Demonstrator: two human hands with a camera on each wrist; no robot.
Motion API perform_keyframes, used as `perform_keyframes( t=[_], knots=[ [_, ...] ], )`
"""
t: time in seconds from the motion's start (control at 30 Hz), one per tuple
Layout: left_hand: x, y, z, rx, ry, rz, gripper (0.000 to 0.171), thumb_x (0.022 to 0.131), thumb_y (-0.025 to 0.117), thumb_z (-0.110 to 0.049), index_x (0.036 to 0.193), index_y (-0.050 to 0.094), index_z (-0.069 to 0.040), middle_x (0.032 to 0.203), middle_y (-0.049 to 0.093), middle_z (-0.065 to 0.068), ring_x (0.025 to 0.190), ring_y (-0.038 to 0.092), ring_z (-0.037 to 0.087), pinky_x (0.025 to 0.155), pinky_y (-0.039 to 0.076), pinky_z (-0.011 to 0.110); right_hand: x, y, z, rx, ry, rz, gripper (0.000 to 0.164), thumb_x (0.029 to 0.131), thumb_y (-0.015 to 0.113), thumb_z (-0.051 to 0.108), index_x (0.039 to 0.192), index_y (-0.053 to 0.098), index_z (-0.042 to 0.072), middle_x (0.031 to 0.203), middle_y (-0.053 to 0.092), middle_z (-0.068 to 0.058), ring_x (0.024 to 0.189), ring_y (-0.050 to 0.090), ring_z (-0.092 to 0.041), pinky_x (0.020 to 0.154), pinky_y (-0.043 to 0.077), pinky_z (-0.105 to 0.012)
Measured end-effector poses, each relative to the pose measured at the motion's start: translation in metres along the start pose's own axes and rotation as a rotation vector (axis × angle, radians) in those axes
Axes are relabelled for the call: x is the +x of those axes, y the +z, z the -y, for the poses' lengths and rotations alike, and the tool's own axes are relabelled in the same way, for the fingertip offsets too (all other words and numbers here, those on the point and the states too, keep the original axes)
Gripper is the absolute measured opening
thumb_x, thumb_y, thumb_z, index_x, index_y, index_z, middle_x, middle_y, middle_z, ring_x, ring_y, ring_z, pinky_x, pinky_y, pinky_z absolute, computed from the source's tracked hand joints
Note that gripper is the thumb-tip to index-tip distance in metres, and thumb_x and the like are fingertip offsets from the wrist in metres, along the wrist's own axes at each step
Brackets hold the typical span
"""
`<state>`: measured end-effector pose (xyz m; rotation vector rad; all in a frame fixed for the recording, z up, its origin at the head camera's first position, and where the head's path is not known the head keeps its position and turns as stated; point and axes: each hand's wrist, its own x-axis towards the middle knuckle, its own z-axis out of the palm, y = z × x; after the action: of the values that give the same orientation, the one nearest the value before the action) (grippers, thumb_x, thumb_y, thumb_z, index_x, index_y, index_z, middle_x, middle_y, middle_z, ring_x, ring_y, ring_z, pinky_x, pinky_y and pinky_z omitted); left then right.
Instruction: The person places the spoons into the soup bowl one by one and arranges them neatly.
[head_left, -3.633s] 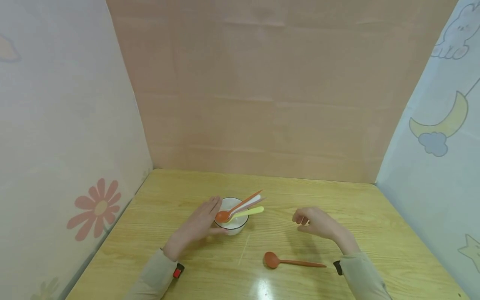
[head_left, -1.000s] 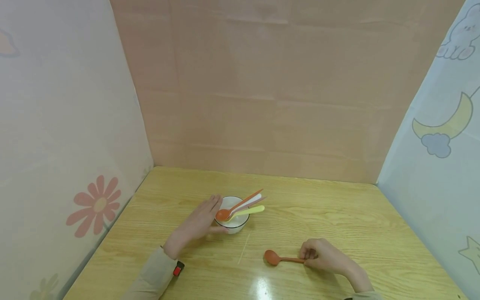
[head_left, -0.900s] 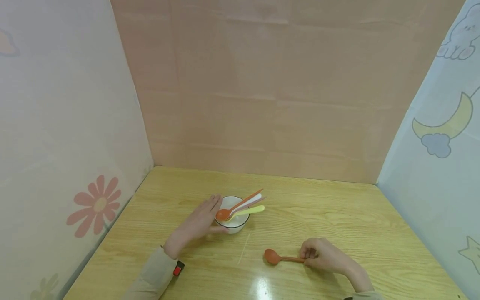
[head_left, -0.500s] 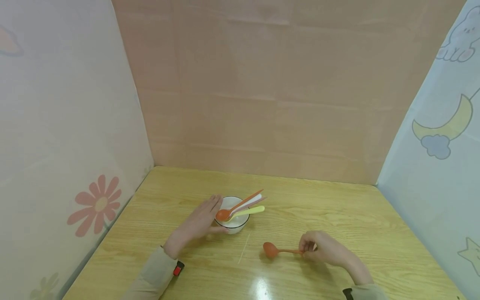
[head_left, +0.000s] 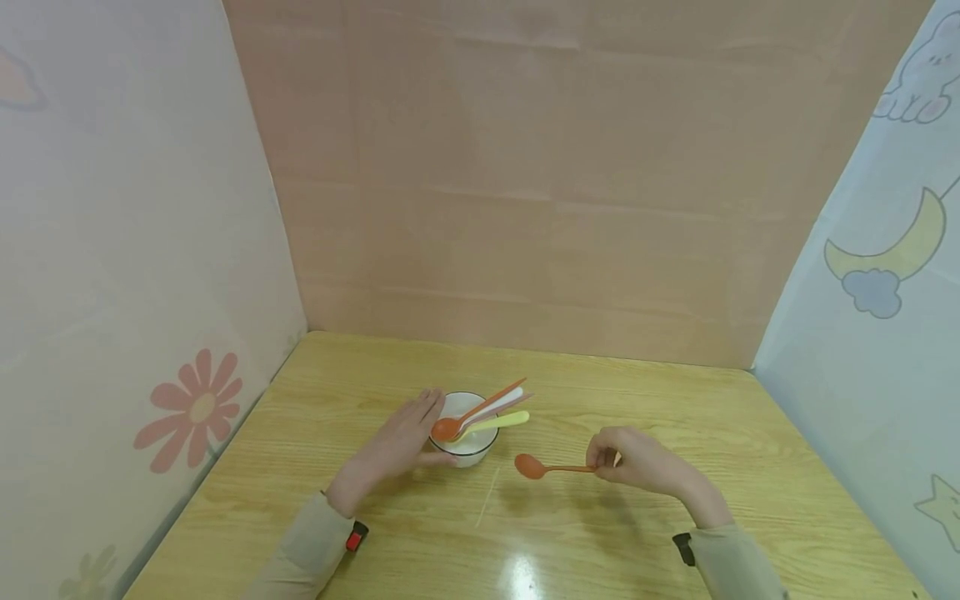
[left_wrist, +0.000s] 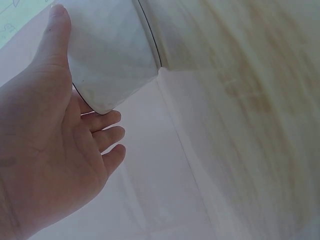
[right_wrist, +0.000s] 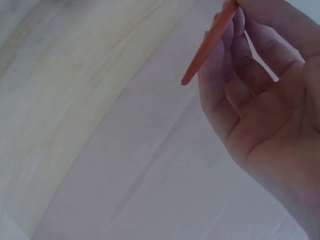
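My left hand holds the left side of a white bowl with a dark rim, thumb along its near side and fingers at the far side. In the left wrist view the fingertips show past the rim of the bowl. Inside the bowl lean an orange spoon, a yellow-handled utensil, a white handle and a thin pinkish handle. My right hand pinches the handle end of a reddish-orange spoon, held above the table, its head pointing left toward the bowl.
The wood-grain table has a pale line in front of the bowl. A tan panel stands behind it, and white printed walls rise at left and right.
The right hand came down to the spoon on the table, pinched its handle, and has lifted it away from the person and slightly left. The left hand stays at the bowl.
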<state>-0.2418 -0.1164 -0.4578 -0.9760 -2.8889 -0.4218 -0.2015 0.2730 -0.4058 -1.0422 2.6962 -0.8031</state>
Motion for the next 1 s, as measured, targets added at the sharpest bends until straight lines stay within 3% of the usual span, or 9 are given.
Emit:
perform_keyframes(
  t=[0.43,1.0],
  knots=[
    [-0.001,0.0,0.001,-0.014,0.006,0.0,0.101,0.087,0.064,-0.061,0.154,0.026,0.005,0.161,0.028,0.024,0.151,0.025,0.04,0.122,0.029,0.053,0.034,-0.02,0.014,-0.088,-0.054,0.022,0.011,0.086,0.07,-0.002,0.087,0.069,0.009,0.083,0.069,0.002,0.073,0.059,0.001,0.062,0.053,-0.017],
    [0.0,0.0,0.0,-0.015,-0.003,-0.003,0.101,0.086,0.067,-0.059,0.153,0.028,0.005,0.16,0.029,0.025,0.151,0.026,0.041,0.122,0.03,0.053,0.07,-0.034,0.028,-0.136,-0.028,0.081,0.009,0.087,0.07,0.0,0.087,0.071,0.009,0.083,0.069,0.002,0.071,0.056,0.001,0.064,0.052,-0.018]
  ],
)
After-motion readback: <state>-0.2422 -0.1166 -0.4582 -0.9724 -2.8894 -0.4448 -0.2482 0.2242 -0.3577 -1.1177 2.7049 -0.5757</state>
